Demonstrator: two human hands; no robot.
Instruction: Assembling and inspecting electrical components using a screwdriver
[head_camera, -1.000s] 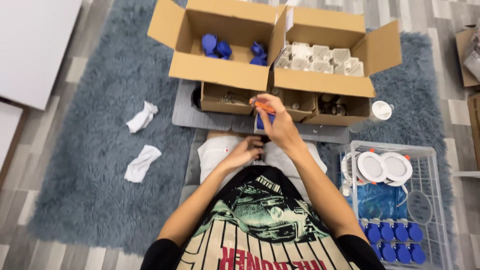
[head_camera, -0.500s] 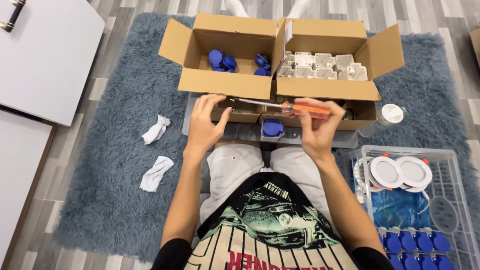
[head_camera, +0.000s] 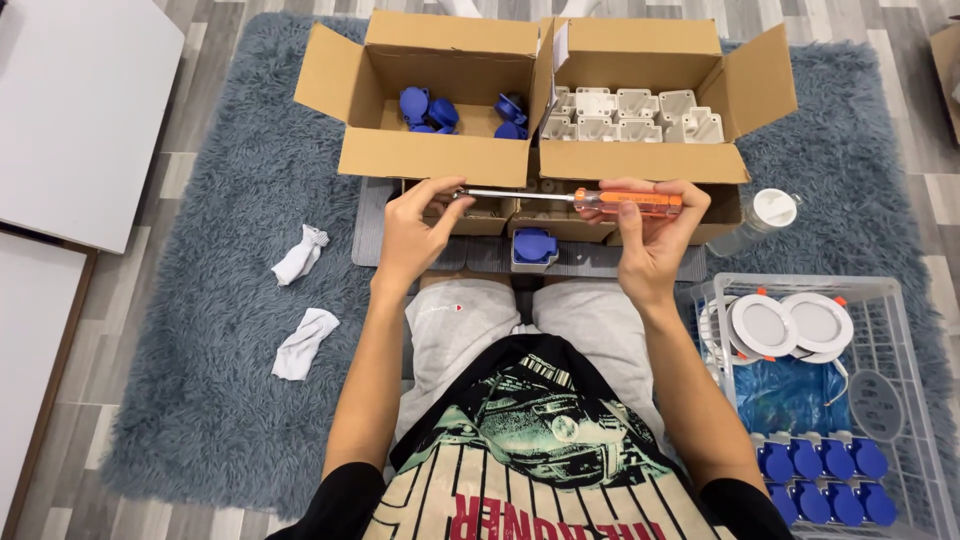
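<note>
The right hand grips the orange handle of a screwdriver, held level just in front of the two cardboard boxes. The left hand pinches at the metal tip, fingers closed on it; whether a small screw sits there is too small to tell. To do this well, I judge the shaft should stay level and steady, with the tip pinched lightly.

Behind the screwdriver stand two open boxes: the left holds about five blue caps, the right about seven white housings. One blue socket lies just below the screwdriver. Left of it lie two white cloths. Right of it, a clear crate holds two round white lamps and about eight blue sockets.
</note>
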